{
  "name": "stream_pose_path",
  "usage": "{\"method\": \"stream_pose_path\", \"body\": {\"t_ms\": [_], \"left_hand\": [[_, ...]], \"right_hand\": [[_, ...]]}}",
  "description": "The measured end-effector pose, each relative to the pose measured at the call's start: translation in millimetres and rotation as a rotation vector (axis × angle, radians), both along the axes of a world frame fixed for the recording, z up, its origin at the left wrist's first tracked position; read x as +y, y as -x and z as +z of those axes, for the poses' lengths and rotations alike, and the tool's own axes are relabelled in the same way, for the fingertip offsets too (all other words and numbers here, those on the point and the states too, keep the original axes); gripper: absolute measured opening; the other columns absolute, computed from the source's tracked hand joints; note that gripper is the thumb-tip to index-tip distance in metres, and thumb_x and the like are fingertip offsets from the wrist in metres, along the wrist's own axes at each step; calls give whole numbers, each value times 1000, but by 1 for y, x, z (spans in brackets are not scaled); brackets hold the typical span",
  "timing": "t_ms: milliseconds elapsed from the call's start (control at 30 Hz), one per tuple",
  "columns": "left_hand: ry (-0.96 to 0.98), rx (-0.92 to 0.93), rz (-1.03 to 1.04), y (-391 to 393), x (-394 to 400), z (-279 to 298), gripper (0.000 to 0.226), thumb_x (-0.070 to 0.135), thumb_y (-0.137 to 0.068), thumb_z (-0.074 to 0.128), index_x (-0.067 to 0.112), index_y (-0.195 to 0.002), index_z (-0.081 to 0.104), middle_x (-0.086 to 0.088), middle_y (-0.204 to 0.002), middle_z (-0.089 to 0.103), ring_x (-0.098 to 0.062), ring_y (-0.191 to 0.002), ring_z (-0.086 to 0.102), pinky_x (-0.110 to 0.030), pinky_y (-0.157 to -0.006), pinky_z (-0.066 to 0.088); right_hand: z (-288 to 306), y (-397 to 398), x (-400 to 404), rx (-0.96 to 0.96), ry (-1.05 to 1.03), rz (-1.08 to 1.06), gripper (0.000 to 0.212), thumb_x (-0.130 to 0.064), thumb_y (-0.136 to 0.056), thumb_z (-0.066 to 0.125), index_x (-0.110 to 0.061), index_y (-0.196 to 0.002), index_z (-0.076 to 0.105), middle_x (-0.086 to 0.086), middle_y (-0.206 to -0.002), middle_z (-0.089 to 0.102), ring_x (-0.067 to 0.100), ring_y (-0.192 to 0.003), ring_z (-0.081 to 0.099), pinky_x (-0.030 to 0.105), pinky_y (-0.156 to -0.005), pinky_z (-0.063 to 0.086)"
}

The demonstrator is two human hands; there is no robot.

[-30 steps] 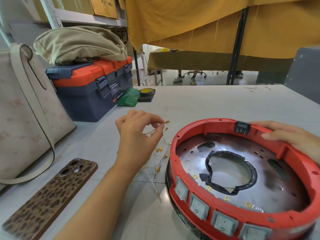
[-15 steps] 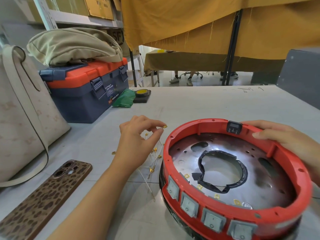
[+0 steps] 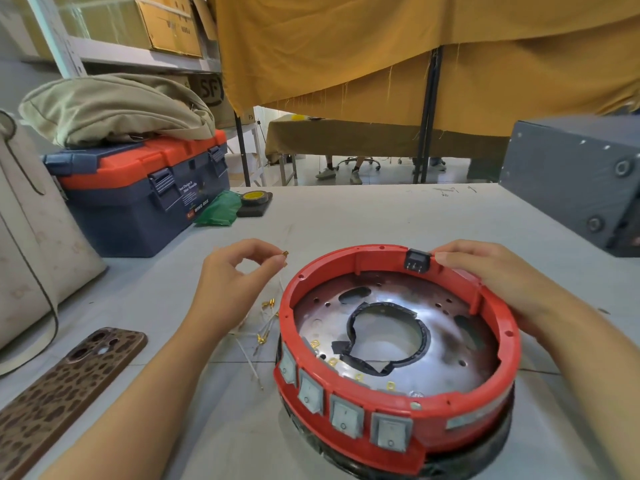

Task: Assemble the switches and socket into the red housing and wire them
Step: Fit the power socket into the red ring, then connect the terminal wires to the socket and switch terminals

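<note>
The round red housing (image 3: 498, 327) lies open side up on the table, a shiny metal plate (image 3: 443, 348) with a central hole inside it. Several grey rocker switches (image 3: 346, 415) sit in its near wall, and a black socket (image 3: 418, 260) sits in the far rim. My left hand (image 3: 239, 282) pinches the brass terminal of a white wire (image 3: 284, 253) just left of the housing. More white wires with brass terminals (image 3: 263, 327) lie on the table below that hand. My right hand (image 3: 498, 275) rests over the far right rim, fingertips beside the socket.
A leopard-print phone (image 3: 62, 393) lies at the near left. A cream bag (image 3: 31, 244) and a blue-and-orange toolbox (image 3: 138, 199) with a khaki cloth bag stand at the left. Green plastic and a tape roll (image 3: 254, 199) sit behind; a grey box (image 3: 575, 181) at the right.
My left hand has lifted one wire's terminal up and away from the pile. My right hand has stayed on the rim while the view shifted.
</note>
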State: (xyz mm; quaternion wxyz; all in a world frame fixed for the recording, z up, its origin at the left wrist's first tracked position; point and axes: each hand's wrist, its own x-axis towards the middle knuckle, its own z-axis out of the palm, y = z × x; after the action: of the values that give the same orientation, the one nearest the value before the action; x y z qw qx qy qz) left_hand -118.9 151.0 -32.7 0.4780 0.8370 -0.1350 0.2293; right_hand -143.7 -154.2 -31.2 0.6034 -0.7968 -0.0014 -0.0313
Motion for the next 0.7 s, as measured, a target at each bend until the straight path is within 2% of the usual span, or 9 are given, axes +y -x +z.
{"method": "stream_pose_path", "body": {"t_ms": [67, 167, 267, 367, 433, 500, 533, 633, 700], "left_hand": [[-10, -5, -4, 2, -4, 6, 11, 15, -83, 69, 23, -75, 70, 14, -75, 69, 8, -73, 57, -3, -75, 36], [-38, 12, -47, 7, -13, 16, 10, 18, -83, 69, 26, -77, 71, 16, -76, 69, 7, -74, 57, -13, -75, 40], [-103, 20, -128, 14, -25, 25, 11, 17, -82, 70, 28, -79, 73, 10, -75, 70, 4, -73, 58, -1, -69, 38], [-212, 31, -201, 20, -39, 30, 10, 19, -83, 69, 28, -83, 74, 9, -73, 69, 4, -73, 59, 1, -68, 37], [-263, 47, -248, 24, -50, 32, 10, 21, -83, 69, 29, -82, 74, 11, -72, 69, 4, -73, 59, 2, -67, 36], [-295, 75, -304, 26, -60, 34, 10, 21, -83, 69, 29, -80, 73, 12, -71, 68, 3, -70, 60, 1, -67, 36], [-317, 92, -332, 28, -65, 34, 10, 20, -83, 69, 28, -79, 72, 12, -70, 68, 3, -68, 59, 0, -67, 38], [-401, 144, -377, 28, -78, 34, 8, 19, -83, 68, 25, -81, 73, 14, -68, 66, 5, -64, 57, -4, -65, 41], [-437, 167, -385, 26, -84, 32, 6, 18, -83, 68, 22, -83, 73, 11, -72, 67, 3, -65, 56, -6, -64, 41]], "right_hand": [[2, 1, 0, -2, 25, -18, 14, -24, -87, 64, -14, -85, 73, 12, -86, 73, 23, -76, 68, 41, -81, 52], [5, 3, 1, -8, 41, -50, 18, -25, -86, 65, -12, -74, 68, 4, -67, 66, 16, -60, 60, 29, -62, 49], [7, 5, -1, -17, 64, -95, 31, -28, -85, 68, -16, -59, 57, -1, -53, 54, 15, -52, 49, 28, -57, 41], [7, 6, -3, -21, 100, -114, 39, -32, -83, 70, -17, -54, 48, -4, -47, 47, 11, -44, 43, 25, -51, 37], [7, 6, -3, -29, 83, -115, 29, -30, -83, 71, -13, -63, 55, 0, -58, 56, 14, -53, 51, 27, -58, 44], [5, 5, -3, -12, -9, -70, 12, -21, -85, 69, -10, -87, 65, 3, -88, 70, 19, -77, 65, 32, -78, 51], [4, 5, -3, 11, -84, -11, 14, -16, -86, 66, -12, -100, 65, 3, -102, 71, 20, -90, 68, 32, -85, 52], [-1, 4, 1, 95, -316, 182, 32, -2, -90, 56, -16, -118, 62, 1, -114, 71, 21, -101, 69, 28, -82, 56], [-2, 3, 4, 102, -289, 216, 33, 2, -90, 54, -16, -115, 64, 3, -110, 72, 18, -94, 70, 24, -78, 56]]}}
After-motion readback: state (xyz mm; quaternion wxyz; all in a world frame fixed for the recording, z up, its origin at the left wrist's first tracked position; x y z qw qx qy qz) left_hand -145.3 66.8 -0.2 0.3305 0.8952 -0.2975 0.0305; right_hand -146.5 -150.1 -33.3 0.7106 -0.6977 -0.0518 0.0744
